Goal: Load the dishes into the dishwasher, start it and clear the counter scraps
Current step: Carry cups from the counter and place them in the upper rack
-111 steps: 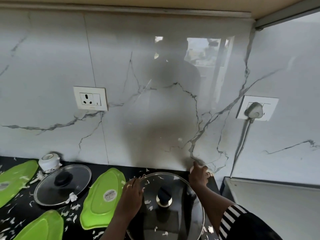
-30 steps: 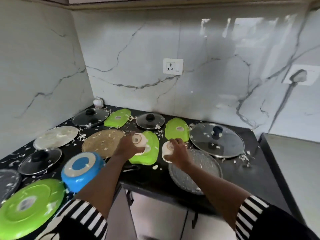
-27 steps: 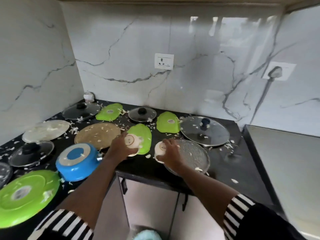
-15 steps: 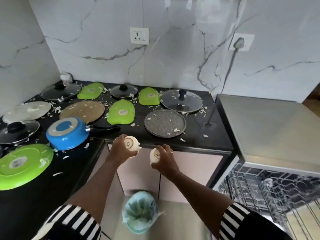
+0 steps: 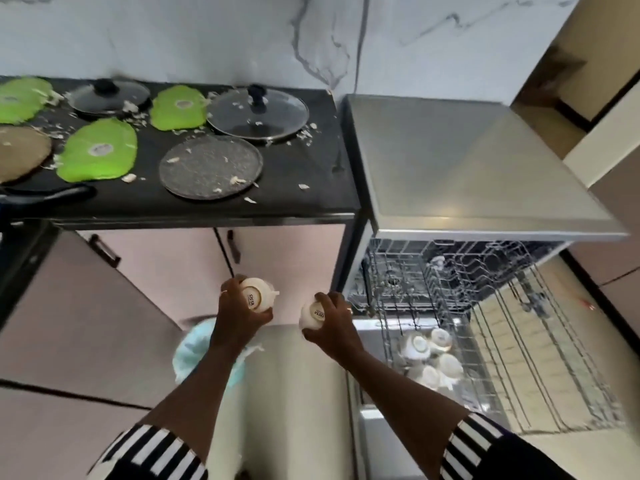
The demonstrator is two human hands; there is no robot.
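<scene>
Currently: left hand curled round one white cup, right hand curled round second white cup, both below counter edge, beside open dishwasher. Lower rack holds more cups. Blue-lined bin under left forearm; scraps on counter.

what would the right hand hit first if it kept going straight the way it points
The right hand, holding a white cup, points up-left: probably the cabinet door first, passing close to the left hand; depth is unclear.
</scene>
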